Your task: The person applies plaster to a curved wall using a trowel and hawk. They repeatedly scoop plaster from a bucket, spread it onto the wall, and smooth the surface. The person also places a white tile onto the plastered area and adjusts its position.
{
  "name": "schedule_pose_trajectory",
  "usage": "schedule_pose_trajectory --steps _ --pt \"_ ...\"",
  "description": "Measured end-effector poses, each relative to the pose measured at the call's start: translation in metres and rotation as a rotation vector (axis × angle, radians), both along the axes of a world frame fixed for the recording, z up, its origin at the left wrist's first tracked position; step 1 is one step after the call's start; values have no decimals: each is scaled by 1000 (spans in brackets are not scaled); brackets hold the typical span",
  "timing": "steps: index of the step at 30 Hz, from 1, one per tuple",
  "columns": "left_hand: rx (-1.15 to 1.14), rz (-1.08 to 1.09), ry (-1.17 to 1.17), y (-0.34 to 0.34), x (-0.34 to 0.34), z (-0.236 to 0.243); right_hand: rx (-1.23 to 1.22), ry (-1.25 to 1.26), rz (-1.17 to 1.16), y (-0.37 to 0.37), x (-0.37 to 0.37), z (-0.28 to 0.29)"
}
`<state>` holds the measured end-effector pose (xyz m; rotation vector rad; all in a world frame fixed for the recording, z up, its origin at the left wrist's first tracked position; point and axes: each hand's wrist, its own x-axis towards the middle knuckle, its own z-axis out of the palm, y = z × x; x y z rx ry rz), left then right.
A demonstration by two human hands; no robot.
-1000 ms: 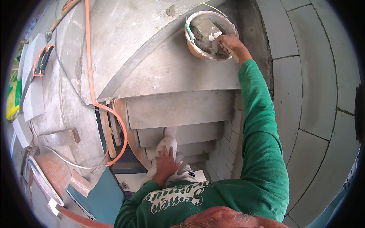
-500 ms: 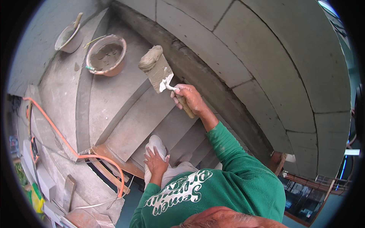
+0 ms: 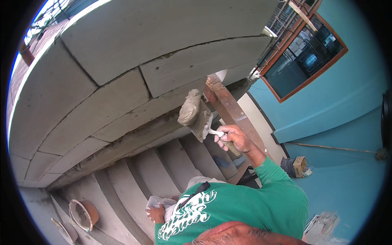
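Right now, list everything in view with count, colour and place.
Trowel: 1, grey, centre
Mortar: 1 lump, grey, on trowel
Bucket: 1, orange, lower left
Pail: 1, pale, beside bucket
Steps: several, grey, lower left
Blocks: several, grey, upper left
Board: 1, brown, right of trowel
Window: 1, dark, upper right
Rods: several, dark, beside window
Wall: 1, teal, right
Box: 1, yellow-brown, right
Bundle: 1, dark, beside box
Stick: 1, tan, right
Shirt: 1, green, lower centre
Right hand: 1, bare, holding trowel
Left hand: 1, bare, on knee
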<state>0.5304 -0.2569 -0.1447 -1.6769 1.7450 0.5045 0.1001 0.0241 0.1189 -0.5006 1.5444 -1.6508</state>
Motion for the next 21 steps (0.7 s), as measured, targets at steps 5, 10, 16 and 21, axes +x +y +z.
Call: schedule_pose_trajectory --steps 5,10,16,21 --pt "20 -101 -19 -9 -9 -5 -25 250 -554 108 -41 46" --pt "20 -235 76 -15 -17 -19 92 565 -878 171 -142 74" --pt "14 -258 162 -14 -15 -14 717 1308 -1032 175 -261 97" --pt "14 -213 155 -5 -9 -7 773 1413 -1092 150 -298 79"
